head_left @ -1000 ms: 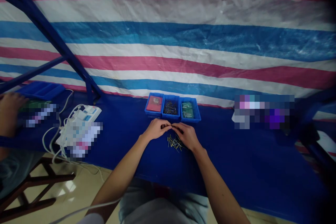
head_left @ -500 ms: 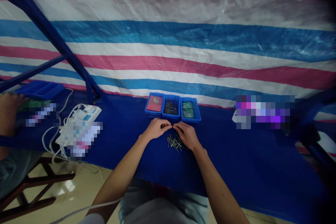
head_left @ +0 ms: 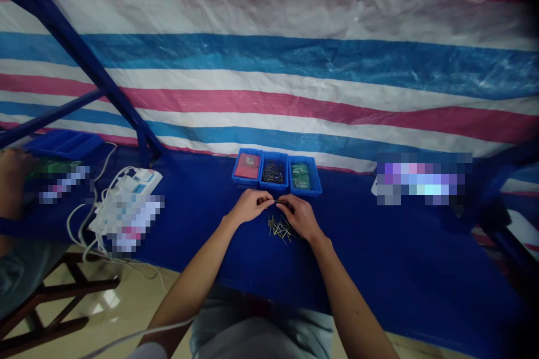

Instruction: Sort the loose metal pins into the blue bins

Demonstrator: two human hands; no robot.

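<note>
My left hand (head_left: 251, 205) and my right hand (head_left: 298, 215) are pinched close together, just in front of three blue bins. Between their fingertips a thin screw-like piece (head_left: 277, 201) shows; both hands appear to hold its ends. Below the fingers a loose pile of brass-coloured screws (head_left: 280, 228) lies on the blue table. The left bin (head_left: 247, 181) holds a red piece, the middle bin (head_left: 274, 185) dark screws, and the right bin (head_left: 305, 192) green and pale plastic pieces.
To the left are a white power strip (head_left: 145, 180) with tangled cables and a divided blue tray (head_left: 65, 144). Another person's hand (head_left: 14, 174) is at the far left. A blue metal frame (head_left: 84, 47) rises there; a blurred-out bright object (head_left: 421, 179) lies at right.
My fingertips have moved slightly apart, and the thin piece between them now shows. The other person's hand at the far left has shifted left.
</note>
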